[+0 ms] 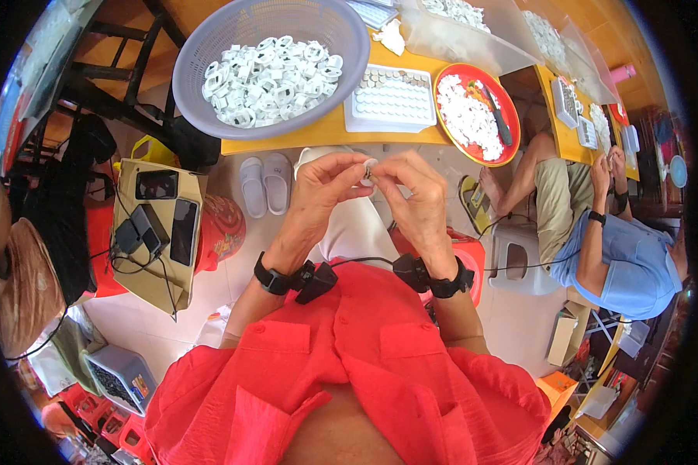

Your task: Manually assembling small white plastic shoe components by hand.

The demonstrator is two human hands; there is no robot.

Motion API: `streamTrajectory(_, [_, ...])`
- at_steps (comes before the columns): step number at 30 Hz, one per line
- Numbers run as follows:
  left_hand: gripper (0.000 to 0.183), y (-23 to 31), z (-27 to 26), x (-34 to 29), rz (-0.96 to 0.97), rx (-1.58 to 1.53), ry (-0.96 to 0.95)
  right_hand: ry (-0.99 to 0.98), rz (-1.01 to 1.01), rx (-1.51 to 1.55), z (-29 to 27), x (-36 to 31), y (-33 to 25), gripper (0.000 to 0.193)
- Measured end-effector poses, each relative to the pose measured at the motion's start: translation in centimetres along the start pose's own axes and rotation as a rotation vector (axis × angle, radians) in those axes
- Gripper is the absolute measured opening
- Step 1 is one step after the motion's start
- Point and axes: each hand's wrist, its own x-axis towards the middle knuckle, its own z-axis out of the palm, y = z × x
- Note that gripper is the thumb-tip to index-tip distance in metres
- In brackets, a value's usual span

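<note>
My left hand [327, 180] and my right hand [416, 192] meet above my lap, just in front of the table edge. Pinched between the fingertips of both is a small round white plastic piece [370, 164] with a dark or metallic part; its detail is too small to make out. Beyond my hands, a white tray [392, 102] bears rows of round pieces. To its left a large grey-purple basket [349, 46] holds many white plastic pieces. On its right stands a red round tray [512, 149] with small white parts and a black-handled tool [498, 112].
Clear plastic bins [473, 48] of white parts stand at the back of the yellow table [287, 141]. At left, a cardboard box [143, 271] carries phones and cables. A person in a blue shirt [624, 263] works at the right, near a grey stool [523, 260]. Slippers [265, 186] lie below.
</note>
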Motion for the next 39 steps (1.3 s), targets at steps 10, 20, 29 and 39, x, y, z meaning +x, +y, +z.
streamTrajectory(10, [0.017, 0.2, 0.4, 0.1, 0.026, 0.01, -0.03, 0.012, 0.03, -0.001, -0.4, -0.2, 0.1, 0.017])
streamTrajectory(20, [0.017, -0.1, 0.5, 0.0, 0.004, 0.055, -0.018, -0.116, 0.147, 0.08, -1.2, -0.2, 0.5, 0.016])
streamTrajectory(29, [0.018, 0.4, 0.7, -0.1, -0.023, 0.1, -0.064, -0.105, 0.502, 0.55, -1.6, -0.7, 1.1, 0.009])
streamTrajectory(39, [0.018, 0.4, 0.9, -0.4, -0.059, 0.135, -0.105, -0.145, 0.665, 0.803, -2.2, -1.0, 1.6, 0.013])
